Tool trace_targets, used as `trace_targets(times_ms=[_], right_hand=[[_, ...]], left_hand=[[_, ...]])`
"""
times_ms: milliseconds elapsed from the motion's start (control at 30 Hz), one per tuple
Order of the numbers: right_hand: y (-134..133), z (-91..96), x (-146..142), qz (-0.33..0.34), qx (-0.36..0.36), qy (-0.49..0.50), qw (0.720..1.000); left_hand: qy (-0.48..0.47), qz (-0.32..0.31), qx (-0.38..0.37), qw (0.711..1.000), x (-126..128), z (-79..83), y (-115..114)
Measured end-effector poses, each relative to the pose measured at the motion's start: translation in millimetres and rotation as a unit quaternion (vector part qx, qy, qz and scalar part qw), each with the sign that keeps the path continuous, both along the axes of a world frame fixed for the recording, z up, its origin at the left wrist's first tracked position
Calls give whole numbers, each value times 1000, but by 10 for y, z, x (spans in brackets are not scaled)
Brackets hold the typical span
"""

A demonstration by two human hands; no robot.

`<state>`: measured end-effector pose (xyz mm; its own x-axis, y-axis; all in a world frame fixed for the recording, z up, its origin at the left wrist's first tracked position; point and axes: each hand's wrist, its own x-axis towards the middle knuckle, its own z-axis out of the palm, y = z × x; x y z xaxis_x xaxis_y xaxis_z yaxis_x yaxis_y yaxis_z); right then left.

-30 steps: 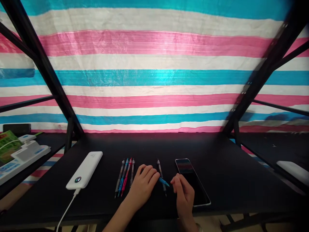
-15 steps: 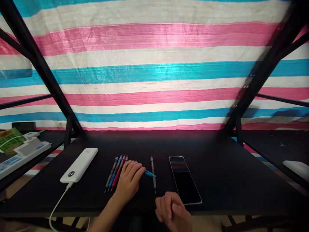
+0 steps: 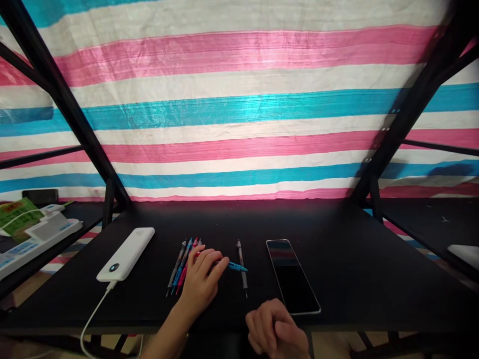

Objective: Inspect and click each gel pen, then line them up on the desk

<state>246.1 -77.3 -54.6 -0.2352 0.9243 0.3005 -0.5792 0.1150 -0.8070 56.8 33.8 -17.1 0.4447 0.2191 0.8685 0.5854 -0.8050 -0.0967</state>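
Observation:
My left hand [image 3: 202, 277] is closed around a blue pen [image 3: 238, 267], its fingers a little apart. One end of that pen sticks out to the right, over or against a grey pen [image 3: 243, 271]; I cannot tell if they touch. The rest of it is hidden by the fingers. Just left of this hand lie a grey pen [image 3: 175, 269], a blue pen [image 3: 181, 268] and a pink pen [image 3: 182, 277], side by side. Another pen's tip shows behind the fingers. My right hand [image 3: 275, 326] rests curled at the front edge of the desk, nothing visible in it.
A phone [image 3: 293, 276] lies right of the grey pen, its screen dark. At the left is a white power bank [image 3: 127, 254] with a white cable [image 3: 92, 309] running off the front of the black desk [image 3: 355, 274]. A power strip [image 3: 41, 244] sits farther left.
The left hand's fingers have spread slightly, and a bit more of the blue pen shows. The right hand stays curled. The whole view has shifted a little.

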Motion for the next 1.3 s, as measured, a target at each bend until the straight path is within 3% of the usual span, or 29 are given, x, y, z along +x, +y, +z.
trace_targets(times_ms=[100, 167, 233, 400, 567, 667, 767, 867, 967, 1100, 1200, 1300], right_hand=[[29, 80, 95, -101, 4, -61, 993], [71, 151, 139, -186, 5, -114, 976], [117, 235, 132, -226, -1, -170, 959], [198, 446, -87, -210, 19, -394, 895], [272, 461, -172, -243, -28, -388, 889], [315, 359, -113, -242, -68, -368, 895], [325, 270, -92, -245, -112, -332, 904], [299, 276, -139, -255, -129, -326, 901], [265, 368, -201, -279, -147, -341, 885], [217, 492, -243, -264, -175, -333, 888], [172, 530, -269, -306, -168, -347, 870], [134, 528, -300, -356, -134, -358, 853]], left_hand=[[-25, 8, 10, 1000, -22, 16, -53], [-49, 11, 13, 999, -33, 30, -87], [-73, 2, 10, 997, -37, 51, -122], [-76, -39, -5, 996, -89, 99, -193], [-68, -44, -26, 996, -271, 20, -157], [-131, -75, -117, 982, -335, -58, -157], [-243, -103, -283, 922, -318, -114, -238], [-350, -101, -416, 833, -250, -123, -364], [-448, -111, -494, 736, -171, -77, -467], [-562, -83, -544, 618, -98, -1, -550], [-594, -65, -559, 575, -91, 11, -590], [-597, -52, -562, 570, -105, -4, -611]])
